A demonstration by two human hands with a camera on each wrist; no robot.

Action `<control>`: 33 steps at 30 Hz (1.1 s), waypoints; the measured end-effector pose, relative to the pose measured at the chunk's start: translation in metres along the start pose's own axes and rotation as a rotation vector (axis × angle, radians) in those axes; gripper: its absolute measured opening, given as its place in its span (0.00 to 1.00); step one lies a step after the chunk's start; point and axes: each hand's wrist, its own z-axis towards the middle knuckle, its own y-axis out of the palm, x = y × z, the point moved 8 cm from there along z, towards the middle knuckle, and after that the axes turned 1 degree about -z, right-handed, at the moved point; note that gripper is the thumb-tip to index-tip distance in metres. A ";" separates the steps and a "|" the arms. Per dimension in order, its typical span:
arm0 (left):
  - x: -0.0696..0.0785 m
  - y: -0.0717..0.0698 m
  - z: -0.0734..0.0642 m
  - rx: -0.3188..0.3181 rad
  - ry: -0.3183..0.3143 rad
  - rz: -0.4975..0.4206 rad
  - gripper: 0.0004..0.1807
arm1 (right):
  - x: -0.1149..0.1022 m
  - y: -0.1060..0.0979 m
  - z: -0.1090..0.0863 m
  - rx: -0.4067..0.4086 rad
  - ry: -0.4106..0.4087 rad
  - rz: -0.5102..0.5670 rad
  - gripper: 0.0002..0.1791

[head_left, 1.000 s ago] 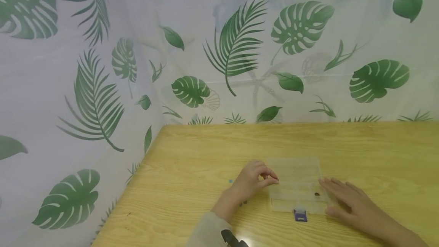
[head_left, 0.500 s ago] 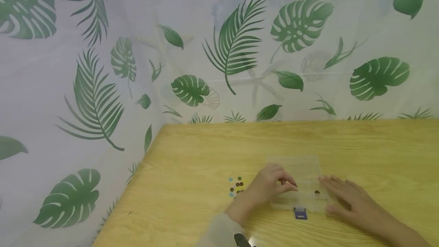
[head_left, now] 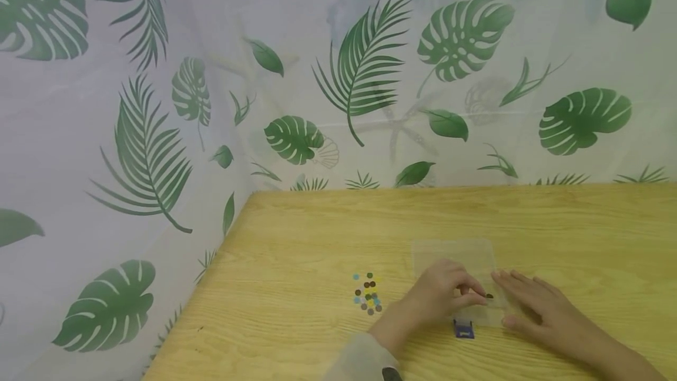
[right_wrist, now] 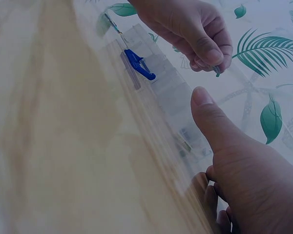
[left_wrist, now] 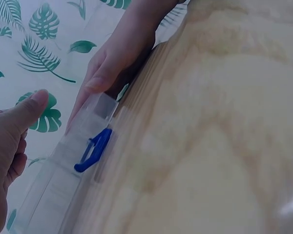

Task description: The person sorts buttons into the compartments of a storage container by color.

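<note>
A clear plastic compartment box (head_left: pixel 428 247) with a blue latch (head_left: pixel 463 329) lies on the table in the head view. My left hand (head_left: pixel 446 287) is over its right front compartments, thumb and fingertips together. Between those tips, the right wrist view shows the edge of a small greenish disc (right_wrist: pixel 217 72). One dark disc (head_left: pixel 489 296) sits in a compartment right by the fingertips. My right hand (head_left: pixel 545 313) lies along the box's right side, fingers fairly straight and thumb at the near corner. In the right wrist view its thumb (right_wrist: pixel 203 100) points up beside the box wall.
Left of the box, several small round discs (head_left: pixel 368 296) in blue, yellow, green, brown and grey lie scattered on the wooden table (head_left: pixel 296 251). A leaf-patterned cloth (head_left: pixel 370 75) hangs behind and to the left of the table.
My left hand has travelled right across the box, from its left edge to its right front compartments, uncovering the scattered discs. The right hand has stayed at the box's side.
</note>
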 end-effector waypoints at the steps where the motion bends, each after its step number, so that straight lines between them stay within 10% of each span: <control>1: 0.000 0.003 0.001 -0.010 -0.008 -0.021 0.09 | 0.000 0.000 0.000 0.001 -0.002 -0.001 0.41; 33: 0.009 0.016 0.005 -0.092 -0.060 -0.138 0.11 | -0.001 0.000 0.001 -0.008 0.005 0.004 0.39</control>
